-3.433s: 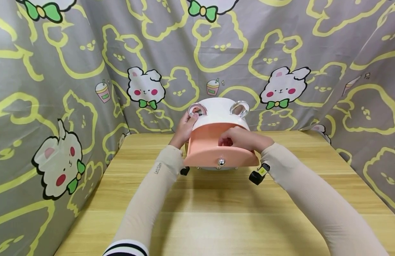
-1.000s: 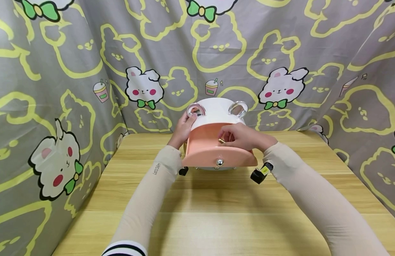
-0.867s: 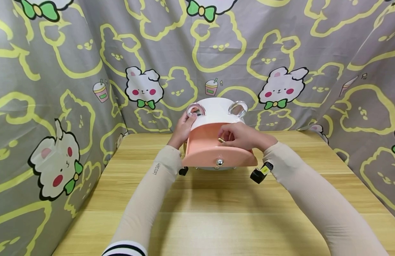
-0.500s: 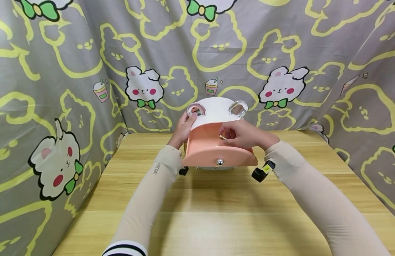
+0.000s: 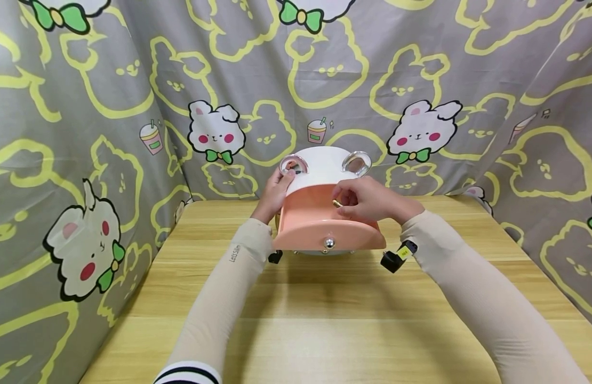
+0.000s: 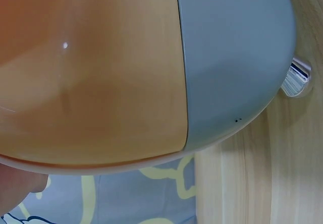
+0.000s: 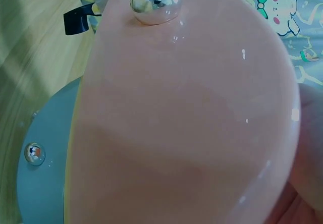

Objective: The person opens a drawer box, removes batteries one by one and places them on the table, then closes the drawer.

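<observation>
A white rounded storage box [image 5: 325, 168] with shiny ear-shaped loops stands on the table, its peach drawer [image 5: 301, 234] pulled out toward me. My left hand [image 5: 274, 194] holds the box's left side, thumb near the left ear [image 5: 303, 160]; its other fingers are mostly hidden. Over the drawer, my right hand [image 5: 368, 197] pinches a small gold-coloured piece [image 5: 337, 204] between thumb and fingers. The piece is too small to name. In the right wrist view the drawer front [image 7: 186, 82], with a silver knob [image 7: 156, 2], covers most of my right hand [image 7: 308, 158].
Below the peach drawer is a blue-grey lower section [image 7: 45, 178] with a small silver knob [image 7: 34, 154]. A silver foot [image 6: 296, 78] shows in the left wrist view. The wooden table [image 5: 320, 330] ends at a patterned curtain [image 5: 257, 69] behind and at the sides.
My right hand, earlier deep in the drawer, has risen slightly and shifted right, with the gold-coloured piece now showing between its fingers. My left hand and the box have stayed in place.
</observation>
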{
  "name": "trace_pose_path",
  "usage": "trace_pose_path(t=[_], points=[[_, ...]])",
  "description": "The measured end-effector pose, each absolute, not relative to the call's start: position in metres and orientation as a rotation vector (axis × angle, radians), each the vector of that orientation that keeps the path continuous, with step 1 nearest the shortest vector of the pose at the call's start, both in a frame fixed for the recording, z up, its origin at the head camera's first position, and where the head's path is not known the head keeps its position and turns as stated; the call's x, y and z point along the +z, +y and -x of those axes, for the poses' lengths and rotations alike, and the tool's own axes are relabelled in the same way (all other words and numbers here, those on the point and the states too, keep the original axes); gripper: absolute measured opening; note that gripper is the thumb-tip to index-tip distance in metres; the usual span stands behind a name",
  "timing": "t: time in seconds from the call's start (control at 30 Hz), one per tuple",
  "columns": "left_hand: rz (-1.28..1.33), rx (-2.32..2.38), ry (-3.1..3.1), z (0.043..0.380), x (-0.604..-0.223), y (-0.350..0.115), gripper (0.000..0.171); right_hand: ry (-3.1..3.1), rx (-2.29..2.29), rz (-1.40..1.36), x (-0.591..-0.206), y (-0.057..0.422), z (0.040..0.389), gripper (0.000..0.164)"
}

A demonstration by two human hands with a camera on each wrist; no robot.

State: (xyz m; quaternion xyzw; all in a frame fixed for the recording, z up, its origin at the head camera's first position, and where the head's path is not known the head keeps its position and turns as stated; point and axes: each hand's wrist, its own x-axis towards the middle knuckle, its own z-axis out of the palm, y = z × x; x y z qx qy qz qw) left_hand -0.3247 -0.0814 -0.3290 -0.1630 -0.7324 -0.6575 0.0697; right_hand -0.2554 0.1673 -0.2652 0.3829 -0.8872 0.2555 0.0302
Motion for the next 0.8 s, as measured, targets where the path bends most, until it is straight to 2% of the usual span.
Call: trace_pose_path(t=[0.57,0.8], points=[[0.498,-2.029,-2.223,0.324,-0.326,-0.084,0.048,-2.8,0.82,-1.045,-0.259,0.183,0.251,0.021],[0.496,-1.994,-2.203,0.325,-0.329,-0.083,0.043,-2.81,0.803,-1.005,-0.26,0.188,0.253,0.02]])
